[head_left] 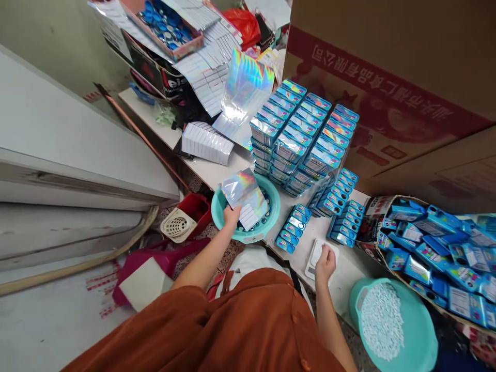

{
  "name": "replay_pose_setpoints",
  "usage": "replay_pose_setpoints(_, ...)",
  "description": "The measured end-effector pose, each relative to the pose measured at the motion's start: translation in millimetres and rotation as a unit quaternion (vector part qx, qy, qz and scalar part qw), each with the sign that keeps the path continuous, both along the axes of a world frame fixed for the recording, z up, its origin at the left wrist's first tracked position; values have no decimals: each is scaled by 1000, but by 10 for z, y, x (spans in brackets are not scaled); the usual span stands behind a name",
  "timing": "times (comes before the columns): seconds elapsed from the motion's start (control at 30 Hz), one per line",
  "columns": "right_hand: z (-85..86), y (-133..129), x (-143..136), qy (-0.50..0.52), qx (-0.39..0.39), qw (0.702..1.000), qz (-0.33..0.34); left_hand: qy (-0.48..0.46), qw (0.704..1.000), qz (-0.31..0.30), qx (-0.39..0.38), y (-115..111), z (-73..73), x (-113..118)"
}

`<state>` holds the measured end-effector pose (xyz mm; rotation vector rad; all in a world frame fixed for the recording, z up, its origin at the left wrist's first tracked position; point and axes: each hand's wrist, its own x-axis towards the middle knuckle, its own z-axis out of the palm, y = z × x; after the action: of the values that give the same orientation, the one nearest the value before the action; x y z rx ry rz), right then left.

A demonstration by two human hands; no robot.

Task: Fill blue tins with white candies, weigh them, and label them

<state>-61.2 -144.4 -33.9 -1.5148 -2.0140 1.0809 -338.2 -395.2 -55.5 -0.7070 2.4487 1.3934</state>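
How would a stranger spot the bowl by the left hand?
Find the big cardboard box at upper right, then the stacked blue packs before it. Below and left of them, at the edge of the table, sits a turquoise bowl; the left hand holds a shiny sheet over it. The other turquoise bowl has white pellets; this one holds small dark pieces.

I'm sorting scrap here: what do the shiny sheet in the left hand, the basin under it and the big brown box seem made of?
Shiny sheet: probably plastic film or metallized card; silvery, with rainbow glints.
Basin: likely molded plastic; smooth, turquoise, with a rounded rim.
Big brown box: most likely cardboard; matte, with printed red band and lettering.
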Motion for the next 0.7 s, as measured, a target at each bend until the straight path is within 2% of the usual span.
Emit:
replay_pose_setpoints(0.1, 171, -266, -512, 45, 29, 995, 86, 49, 998, 19, 18, -173, 56, -69)
replay_pose_setpoints(0.2, 272, -549, -972, 56, 57, 969, 236, 152, 985, 48, 63, -396, 196, -231)
replay_pose_setpoints(0.3, 241, -835, -1370, 14, 44, 913, 405, 202, 974, 77, 73, -609, 309, -429)
replay_pose_setpoints(0.4, 69, -1070, -1714, -73, 9, 848, 525, 212, 971, 91, 56, -773, 321, -546)
replay_pose_setpoints(0.5, -163, -1224, -1986, -151, -7, 810, 567, 200, 973, 111, 43, -901, 255, -555)
replay_pose_setpoints(0.6, -361, -1356, -2177, -177, 0, 807, 564, 152, 979, 131, 35, -1015, 176, -505)
replay_pose_setpoints(0.7, -490, -1547, -2284, -174, 8, 809, 562, 108, 988, 105, 28, -1087, 112, -428)
